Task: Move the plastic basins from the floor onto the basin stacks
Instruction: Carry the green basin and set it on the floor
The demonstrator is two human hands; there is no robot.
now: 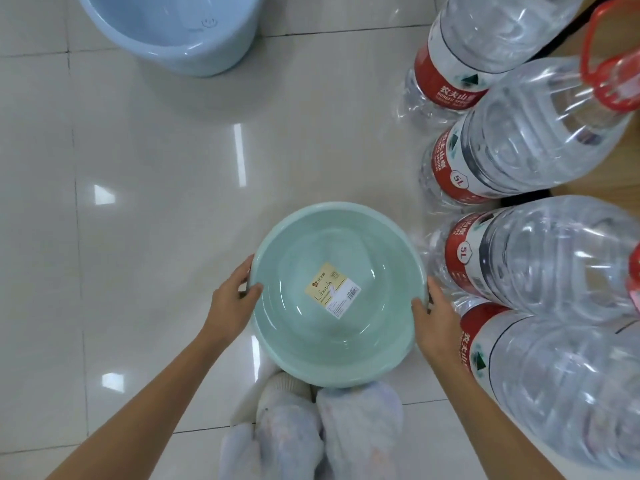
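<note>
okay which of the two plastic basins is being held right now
The mint-green basin with the label inside, gripped at its rim by the left hand and right hand; the blue one sits untouched.

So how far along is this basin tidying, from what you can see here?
Nothing visibly finished: no basin stack shows in this view. In hand: the green basin, label inside, gripped at opposite rims by the left hand and right hand, above the person's feet. Whether it has left the floor, I cannot tell. Left to do: setting it on a stack. The blue tub sits on the tiles beyond.
</note>
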